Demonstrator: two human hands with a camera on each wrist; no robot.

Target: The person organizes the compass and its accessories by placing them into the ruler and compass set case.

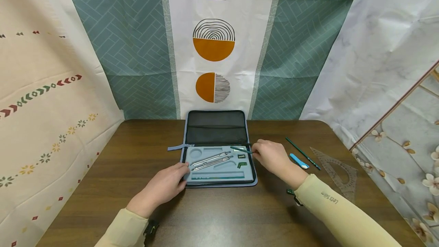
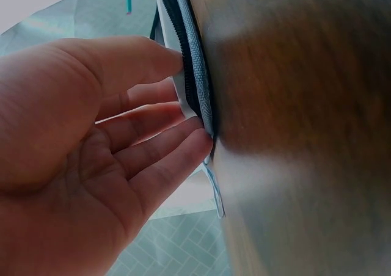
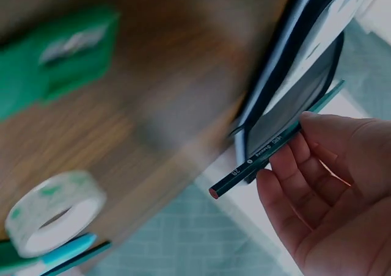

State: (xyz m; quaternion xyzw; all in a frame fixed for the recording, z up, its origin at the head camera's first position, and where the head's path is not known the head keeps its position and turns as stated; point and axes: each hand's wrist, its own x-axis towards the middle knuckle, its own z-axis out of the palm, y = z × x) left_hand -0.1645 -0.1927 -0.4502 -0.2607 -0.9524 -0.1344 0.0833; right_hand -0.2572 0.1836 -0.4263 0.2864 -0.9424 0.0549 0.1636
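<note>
An open zip case (image 1: 217, 128) with a grey-blue moulded tray (image 1: 248, 174) lies on the table. My left hand (image 1: 169, 182) grips the tray's near left corner, thumb and fingers against the zipped edge (image 2: 194, 62). My right hand (image 1: 274, 157) pinches a dark green 2B pencil (image 3: 263, 151) over the tray's far right corner. Two metal compasses (image 1: 210, 158) lie askew on the tray. Another green pencil (image 1: 219, 178) is in the long front slot, and small green pieces (image 1: 242, 164) sit at the right.
Right of the case lie a green pencil (image 1: 302, 153), a blue cutter (image 1: 299, 161) and a clear set square (image 1: 334, 169). A green sharpener (image 3: 76, 53) and a roll of patterned tape (image 3: 55, 212) are also on the wooden table (image 1: 144, 140). Curtains hang behind.
</note>
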